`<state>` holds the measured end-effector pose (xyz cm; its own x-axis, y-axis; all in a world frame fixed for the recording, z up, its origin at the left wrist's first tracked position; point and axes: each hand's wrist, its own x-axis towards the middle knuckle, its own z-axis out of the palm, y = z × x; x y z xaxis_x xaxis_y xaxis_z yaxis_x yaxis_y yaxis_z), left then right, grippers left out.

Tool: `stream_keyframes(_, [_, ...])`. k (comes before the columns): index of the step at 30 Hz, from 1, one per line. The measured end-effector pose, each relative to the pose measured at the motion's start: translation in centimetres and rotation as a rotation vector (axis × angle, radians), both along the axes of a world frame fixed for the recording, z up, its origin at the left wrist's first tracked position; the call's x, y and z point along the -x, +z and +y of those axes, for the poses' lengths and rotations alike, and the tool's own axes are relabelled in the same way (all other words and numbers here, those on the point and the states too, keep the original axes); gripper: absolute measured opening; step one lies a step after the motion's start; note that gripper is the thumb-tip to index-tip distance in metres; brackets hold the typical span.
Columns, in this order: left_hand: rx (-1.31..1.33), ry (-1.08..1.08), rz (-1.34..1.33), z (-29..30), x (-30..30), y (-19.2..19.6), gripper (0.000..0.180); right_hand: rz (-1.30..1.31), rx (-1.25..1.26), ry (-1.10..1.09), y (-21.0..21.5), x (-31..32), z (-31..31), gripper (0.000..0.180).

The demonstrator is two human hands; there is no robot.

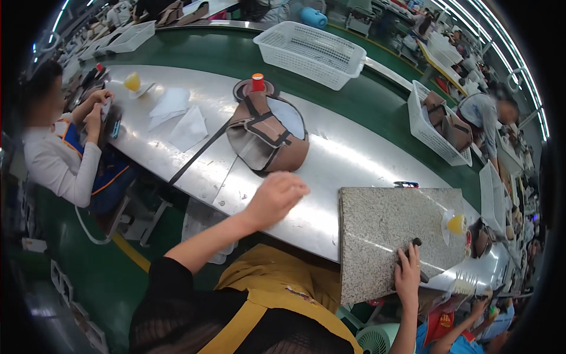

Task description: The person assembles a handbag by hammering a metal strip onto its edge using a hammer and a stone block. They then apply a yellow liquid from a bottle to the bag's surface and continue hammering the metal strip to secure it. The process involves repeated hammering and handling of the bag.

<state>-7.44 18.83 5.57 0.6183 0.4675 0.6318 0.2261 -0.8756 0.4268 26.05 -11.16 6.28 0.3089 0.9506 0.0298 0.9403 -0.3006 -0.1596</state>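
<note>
A brown and grey bag (265,135) with dark trim and a pale lining stands on the metal table, its dark strap trailing to the left. Just in front of it is my left hand (276,199), slightly blurred, its fingers curled together with nothing visible in them. On the right, my right hand (407,274) lies over a speckled stone slab (383,218). Its fingers close around a dark tool (417,242); a rounded black end shows at the fingertips, and the rest is mostly hidden. An orange-red thread spool (257,82) stands behind the bag.
White papers (190,128) lie left of the bag. An empty white basket (312,53) sits behind the table; another basket (433,130) holds brown bags. A yellow-topped pot (455,224) stands by the slab. Co-workers sit at the left and lower right.
</note>
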Motion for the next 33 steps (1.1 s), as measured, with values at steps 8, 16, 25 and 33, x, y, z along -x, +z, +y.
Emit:
stream_keyframes(8, [-0.421,0.323,0.376,11.0,3.0,1.6,0.047,0.053,-0.173,-0.199,0.0,-2.2,-2.7,0.046])
stream_keyframes(16, [-0.145,-0.096,0.168,7.3,-3.8,12.4,0.037,0.106,-0.347,-0.364,3.1,-6.1,-5.7,0.032])
stream_keyframes(25, [-0.300,-0.972,0.759,-0.8,-17.4,9.5,0.042,0.002,-0.512,-0.363,6.1,-17.6,-1.7,0.039])
stream_keyframes(33, [-0.345,-0.943,0.778,-6.6,-39.2,7.5,0.039,0.015,-0.243,-0.412,4.3,-24.4,3.3,0.073])
